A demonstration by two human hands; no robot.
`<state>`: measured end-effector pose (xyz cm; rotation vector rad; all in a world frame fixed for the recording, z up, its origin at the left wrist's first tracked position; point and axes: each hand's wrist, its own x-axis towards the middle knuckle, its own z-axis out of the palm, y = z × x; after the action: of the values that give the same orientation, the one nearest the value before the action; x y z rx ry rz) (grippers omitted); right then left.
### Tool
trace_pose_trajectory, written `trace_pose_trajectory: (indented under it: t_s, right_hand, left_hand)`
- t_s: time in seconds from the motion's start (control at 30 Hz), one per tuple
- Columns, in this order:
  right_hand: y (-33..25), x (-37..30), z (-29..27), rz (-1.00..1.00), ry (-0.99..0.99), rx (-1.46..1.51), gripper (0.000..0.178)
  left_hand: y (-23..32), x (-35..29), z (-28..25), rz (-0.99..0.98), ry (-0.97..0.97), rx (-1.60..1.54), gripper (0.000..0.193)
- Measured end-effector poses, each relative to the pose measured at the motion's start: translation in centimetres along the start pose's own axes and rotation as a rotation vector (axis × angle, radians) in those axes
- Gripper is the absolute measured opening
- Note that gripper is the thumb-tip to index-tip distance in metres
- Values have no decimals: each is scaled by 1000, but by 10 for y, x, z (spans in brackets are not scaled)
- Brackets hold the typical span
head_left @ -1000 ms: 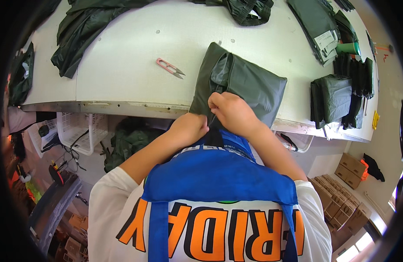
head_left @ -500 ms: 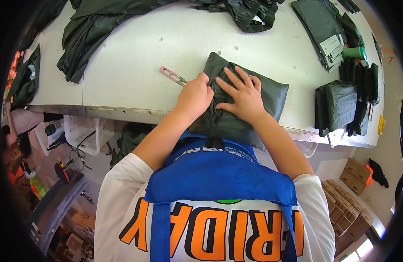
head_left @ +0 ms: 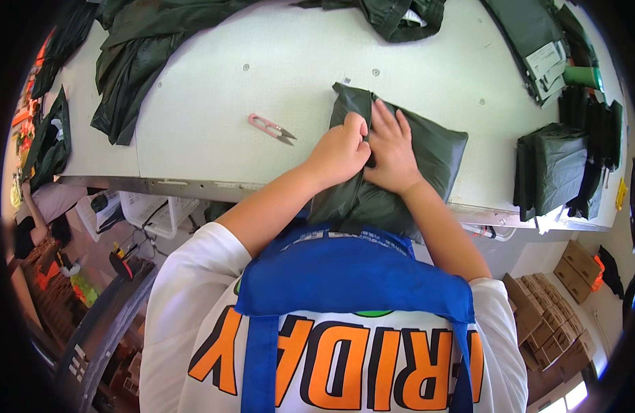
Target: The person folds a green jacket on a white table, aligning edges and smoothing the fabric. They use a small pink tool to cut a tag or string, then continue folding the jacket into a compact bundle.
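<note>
A folded bundle of dark green, slightly shiny fabric (head_left: 438,148) lies at the table's near edge, its lower part hanging toward my apron. My left hand (head_left: 339,153) is closed on a flap of this fabric, thumb and curled fingers pinching its edge near the middle of the bundle. Close beside it, my right hand (head_left: 394,155) lies flat on the bundle, fingers stretched away from me and partly beside the flap's edge. To the left, a pair of thread snips (head_left: 271,129) with pink handles rests on the table, touched by neither hand.
Loose dark green fabric (head_left: 135,76) covers the far left of the pale table (head_left: 214,131). More lies at the back (head_left: 403,20). Folded green bundles (head_left: 550,168) and flat green packets (head_left: 527,48) stand at the right. White baskets (head_left: 156,212) sit below the table's left edge.
My left hand has moved right, drawing the fabric flap across toward my right hand. The right hand's fingers have come closer together. The thread snips now show fully, clear of the left hand.
</note>
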<state>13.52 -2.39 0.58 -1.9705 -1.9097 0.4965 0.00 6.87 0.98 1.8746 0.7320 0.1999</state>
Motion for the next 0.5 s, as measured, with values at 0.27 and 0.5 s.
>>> trace_pose_trajectory:
  t_s: [0.27, 0.5]
  right_hand:
    - [-1, -6, -20, 119, 389, 628, 53]
    - [-61, -59, -20, -207, 80, 146, 26]
  left_hand:
    - [-1, 16, -1, -145, -57, 247, 22]
    - [-7, 20, 2, -188, -71, 235, 32]
